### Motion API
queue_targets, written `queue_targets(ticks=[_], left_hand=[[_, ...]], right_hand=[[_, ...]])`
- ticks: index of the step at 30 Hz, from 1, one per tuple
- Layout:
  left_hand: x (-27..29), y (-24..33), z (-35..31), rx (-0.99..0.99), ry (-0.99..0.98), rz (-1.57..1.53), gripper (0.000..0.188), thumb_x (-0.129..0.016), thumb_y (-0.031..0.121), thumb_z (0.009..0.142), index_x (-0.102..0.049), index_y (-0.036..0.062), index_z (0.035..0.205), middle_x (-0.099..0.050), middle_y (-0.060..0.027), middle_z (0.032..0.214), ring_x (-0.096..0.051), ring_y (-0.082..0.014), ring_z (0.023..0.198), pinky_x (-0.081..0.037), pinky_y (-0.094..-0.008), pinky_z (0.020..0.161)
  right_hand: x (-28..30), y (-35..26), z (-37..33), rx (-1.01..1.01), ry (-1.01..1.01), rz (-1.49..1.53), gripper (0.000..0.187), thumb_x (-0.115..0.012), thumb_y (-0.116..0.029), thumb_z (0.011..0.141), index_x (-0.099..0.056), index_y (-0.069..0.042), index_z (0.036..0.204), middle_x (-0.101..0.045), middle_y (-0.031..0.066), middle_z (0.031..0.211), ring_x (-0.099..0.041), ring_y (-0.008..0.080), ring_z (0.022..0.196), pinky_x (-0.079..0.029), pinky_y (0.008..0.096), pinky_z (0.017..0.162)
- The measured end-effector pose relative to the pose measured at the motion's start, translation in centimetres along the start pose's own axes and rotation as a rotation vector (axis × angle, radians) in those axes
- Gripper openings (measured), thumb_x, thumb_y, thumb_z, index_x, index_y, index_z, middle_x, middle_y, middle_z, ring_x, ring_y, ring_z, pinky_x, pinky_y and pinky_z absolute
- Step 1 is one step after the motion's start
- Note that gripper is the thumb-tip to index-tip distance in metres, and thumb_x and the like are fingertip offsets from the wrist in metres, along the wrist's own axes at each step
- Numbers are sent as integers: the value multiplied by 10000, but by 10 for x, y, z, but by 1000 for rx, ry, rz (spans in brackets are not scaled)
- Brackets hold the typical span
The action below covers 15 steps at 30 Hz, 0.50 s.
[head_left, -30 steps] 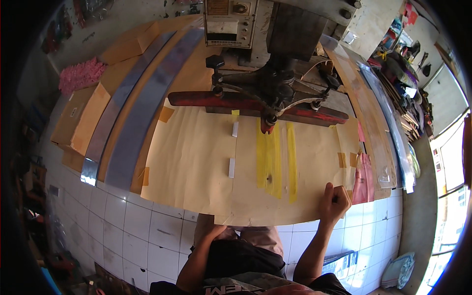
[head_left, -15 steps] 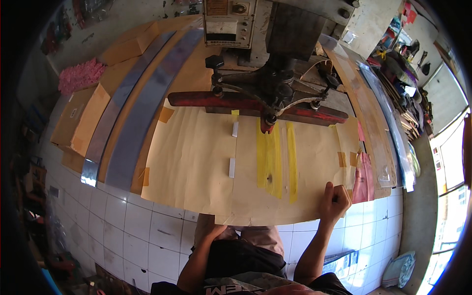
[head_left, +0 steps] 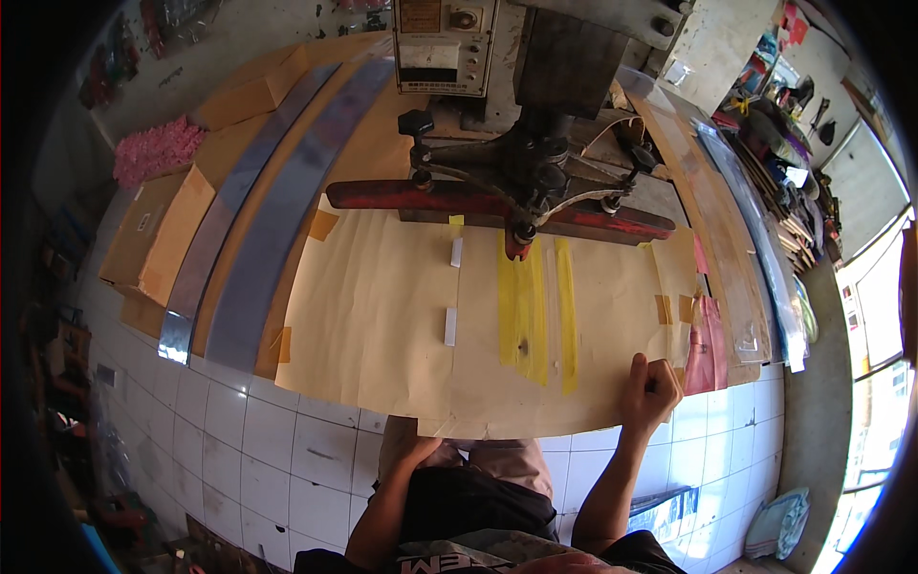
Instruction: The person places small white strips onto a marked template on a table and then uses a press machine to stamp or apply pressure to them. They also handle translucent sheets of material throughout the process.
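Observation:
My right hand (head_left: 652, 390) rests in a loose fist, thumb side up, at the front right edge of a large tan paper-covered board (head_left: 612, 335). Nothing shows in its fingers. Low at the front edge is my left hand (head_left: 423, 448), by my lap; the board hides its fingers. Strips of yellow tape (head_left: 524, 325) and two small white pieces (head_left: 450, 326) lie on the board. Over its far side stands a press head with black arms (head_left: 545, 177) and a long red-edged bar (head_left: 382, 194).
A control box (head_left: 445, 48) hangs above. Bluish clear plastic strips (head_left: 287, 220), a cardboard box (head_left: 158, 230) and pink shredded material (head_left: 158, 150) lie at left. At right are plastic sheets (head_left: 755, 249) and a pink piece (head_left: 706, 349). White floor tiles (head_left: 277, 435) show below.

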<state>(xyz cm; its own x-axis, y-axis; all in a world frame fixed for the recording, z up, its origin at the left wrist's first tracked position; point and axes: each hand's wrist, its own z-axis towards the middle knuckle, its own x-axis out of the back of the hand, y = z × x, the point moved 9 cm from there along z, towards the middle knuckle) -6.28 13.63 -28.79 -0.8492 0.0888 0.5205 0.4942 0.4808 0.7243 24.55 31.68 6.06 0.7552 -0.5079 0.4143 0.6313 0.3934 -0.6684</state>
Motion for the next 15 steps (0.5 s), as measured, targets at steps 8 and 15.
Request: queue_targets(ticks=[8, 15], left_hand=[[0, 1, 0, -1, 0, 3, 530, -617, 326, 916, -512, 37, 1347, -541, -200, 1367, -545, -314, 1236, -452, -410, 1019], [0, 0, 1, -2, 7, 9, 540, -613, 337, 917, -507, 39, 1354, -536, -201, 1373, -539, -318, 1245, -447, -412, 1025]], right_hand=[[0, 0, 0, 8, -4, 6, 439, -680, -88, 868, -344, -43, 589, -328, 12, 537, -278, 103, 532, -237, 311, 503], [0, 1, 0, 0, -3, 6, 438, -680, -86, 866, -345, -41, 588, -331, 16, 536, -278, 106, 531, -241, 313, 503]])
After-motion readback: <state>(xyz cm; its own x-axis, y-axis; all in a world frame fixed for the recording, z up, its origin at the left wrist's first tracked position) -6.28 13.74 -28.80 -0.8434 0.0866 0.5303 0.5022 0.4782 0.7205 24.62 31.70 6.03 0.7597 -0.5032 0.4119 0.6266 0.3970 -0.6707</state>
